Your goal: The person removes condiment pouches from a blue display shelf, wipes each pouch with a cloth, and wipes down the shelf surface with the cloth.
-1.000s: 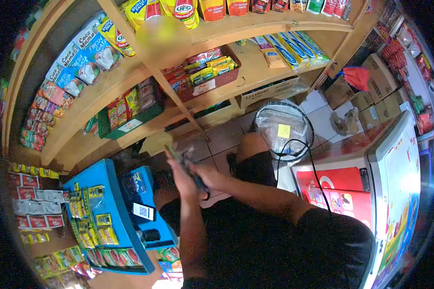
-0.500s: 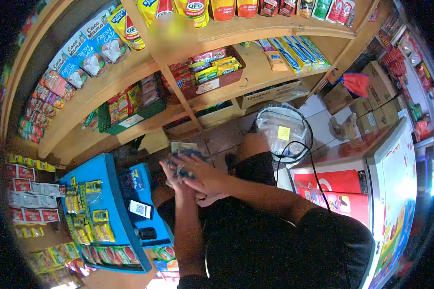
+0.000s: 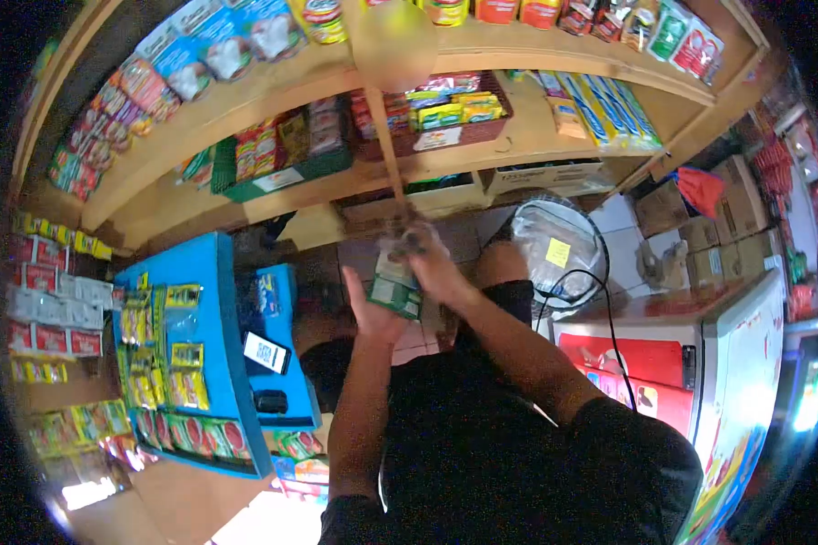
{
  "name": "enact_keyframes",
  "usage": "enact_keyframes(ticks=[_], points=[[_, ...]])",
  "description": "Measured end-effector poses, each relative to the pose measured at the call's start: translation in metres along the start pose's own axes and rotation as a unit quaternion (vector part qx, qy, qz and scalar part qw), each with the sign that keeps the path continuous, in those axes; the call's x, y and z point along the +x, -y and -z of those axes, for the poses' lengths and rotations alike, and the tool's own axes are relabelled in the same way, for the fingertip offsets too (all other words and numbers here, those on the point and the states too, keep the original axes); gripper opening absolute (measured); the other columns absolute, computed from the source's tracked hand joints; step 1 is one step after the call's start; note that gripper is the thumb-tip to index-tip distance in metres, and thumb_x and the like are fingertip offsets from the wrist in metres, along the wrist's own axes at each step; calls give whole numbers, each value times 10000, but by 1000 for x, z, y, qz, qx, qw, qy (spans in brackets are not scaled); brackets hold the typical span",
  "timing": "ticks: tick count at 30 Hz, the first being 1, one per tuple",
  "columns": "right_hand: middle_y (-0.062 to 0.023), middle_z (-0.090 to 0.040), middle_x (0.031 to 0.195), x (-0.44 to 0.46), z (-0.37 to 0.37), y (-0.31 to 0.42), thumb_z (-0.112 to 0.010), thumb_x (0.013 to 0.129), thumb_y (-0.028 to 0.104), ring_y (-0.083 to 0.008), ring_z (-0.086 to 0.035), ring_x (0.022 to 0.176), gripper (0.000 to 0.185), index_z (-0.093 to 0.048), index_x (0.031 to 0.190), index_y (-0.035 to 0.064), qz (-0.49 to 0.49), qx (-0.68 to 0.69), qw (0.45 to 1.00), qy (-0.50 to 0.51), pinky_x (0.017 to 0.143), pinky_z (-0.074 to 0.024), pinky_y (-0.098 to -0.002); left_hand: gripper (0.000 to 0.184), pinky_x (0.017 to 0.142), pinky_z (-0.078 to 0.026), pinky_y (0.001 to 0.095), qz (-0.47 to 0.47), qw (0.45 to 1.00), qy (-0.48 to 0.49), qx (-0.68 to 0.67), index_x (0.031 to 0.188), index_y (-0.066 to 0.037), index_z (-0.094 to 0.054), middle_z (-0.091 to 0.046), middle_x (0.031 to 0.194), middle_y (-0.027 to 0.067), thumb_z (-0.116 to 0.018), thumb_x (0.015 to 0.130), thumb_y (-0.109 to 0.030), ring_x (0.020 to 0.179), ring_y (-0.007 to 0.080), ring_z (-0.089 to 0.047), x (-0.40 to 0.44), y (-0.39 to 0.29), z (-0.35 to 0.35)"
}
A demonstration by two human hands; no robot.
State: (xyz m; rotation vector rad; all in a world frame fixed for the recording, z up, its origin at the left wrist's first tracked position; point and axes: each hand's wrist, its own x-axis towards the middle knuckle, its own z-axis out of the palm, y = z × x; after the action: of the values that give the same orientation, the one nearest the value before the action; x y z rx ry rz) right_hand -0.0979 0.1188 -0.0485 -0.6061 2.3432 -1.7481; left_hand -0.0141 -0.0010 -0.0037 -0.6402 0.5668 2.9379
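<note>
Packet (image 3: 394,292) between both hands (image 3: 378,318)

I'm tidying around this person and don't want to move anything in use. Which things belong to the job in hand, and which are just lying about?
Seemingly in use:
- green-and-pale packet at the left hand
- something blurred at the right hand

Apparently lying about:
- yellow note
- cardboard boxes
- QR code
</note>
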Motion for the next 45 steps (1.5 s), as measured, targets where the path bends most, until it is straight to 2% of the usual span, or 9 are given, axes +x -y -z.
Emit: enact_keyframes(ticks=[4, 11, 15, 20, 24, 26, 31, 39, 45], points=[[-82, -658, 1034, 5, 26, -66, -551, 897, 370, -261, -639, 907, 370, -634, 1098, 71, -240, 571, 780, -92, 839, -508, -381, 1047, 1006, -368, 608, 17, 997, 59, -36, 1387, 11, -408, -513, 1351, 182, -343, 784, -842, 1218, 384, -497, -18, -12, -11], [-145, -549, 1289, 10, 55, -55, -513, 882, 376, -297, -556, 1133, 553, -485, 1319, 37, -172, 759, 614, 132, 966, -464, -446, 651, 1029, -407, 478, -34, 968, 209, -132, 1333, 52, -462, -559, 1296, 213, -462, 898, -433, 1186, 386, -542, -87, -59, 68], [-142, -548, 1301, 21, 46, -53, -424, 947, 343, -310, -551, 1123, 504, -483, 1335, 27, -203, 708, 666, 119, 979, -452, -429, 665, 1038, -379, 561, -139, 973, -73, 169, 1384, 39, -398, -492, 1369, 206, -503, 843, -334, 1237, 387, -497, -197, -58, 111], [-143, -503, 1365, 33, 41, -114, -333, 977, 386, -360, -481, 1221, 516, -476, 1360, 72, -209, 664, 697, 170, 1043, -373, -487, 698, 1039, -344, 644, -238, 953, -162, -97, 1400, -29, -390, -466, 1392, 175, -519, 772, -305, 1268, 388, -465, -292, -16, 212], [-147, -498, 1367, 33, 33, -119, -335, 969, 404, -354, -466, 1235, 537, -468, 1364, 66, -226, 679, 677, 174, 1059, -357, -486, 513, 938, -478, 473, -339, 879, -326, -75, 1291, -69, -519, -627, 1163, 112, -443, 906, -399, 1118, 249, -586, -327, -6, 298], [-148, -495, 1370, 28, 30, -99, -340, 965, 401, -354, -464, 1240, 544, -460, 1368, 56, -215, 666, 692, 177, 1068, -349, -484, 494, 971, -447, 431, -367, 926, 53, -70, 1290, -73, -515, -623, 1174, 111, -380, 977, -431, 1090, 244, -585, -345, -5, 424], [-153, -478, 1390, 22, 36, -83, -349, 960, 375, -359, -440, 1271, 548, -443, 1377, 32, -191, 680, 677, 207, 1097, -319, -485, 497, 1005, -405, 394, -460, 758, -462, -6, 1311, -15, -473, -557, 1249, 176, -387, 1001, -393, 1120, 282, -552, -318, -44, 436], [-139, -415, 1446, 26, 35, -82, -397, 945, 378, -346, -405, 1305, 568, -410, 1413, 56, -245, 716, 630, 176, 1087, -323, -501, 370, 756, -509, 290, -637, 260, -653, 316, 1146, 49, -555, -657, 968, 135, -576, 960, -270, 799, 173, -629, -350, -161, 245], [-166, -558, 1280, 10, 26, -74, -431, 932, 393, -349, -529, 1161, 526, -510, 1314, 39, -251, 606, 747, 107, 1002, -418, -481, 406, 835, -501, 366, -280, 381, -519, 712, 1167, -22, -603, -654, 1077, 157, -704, 827, -220, 983, 235, -622, -348, -202, 131]])
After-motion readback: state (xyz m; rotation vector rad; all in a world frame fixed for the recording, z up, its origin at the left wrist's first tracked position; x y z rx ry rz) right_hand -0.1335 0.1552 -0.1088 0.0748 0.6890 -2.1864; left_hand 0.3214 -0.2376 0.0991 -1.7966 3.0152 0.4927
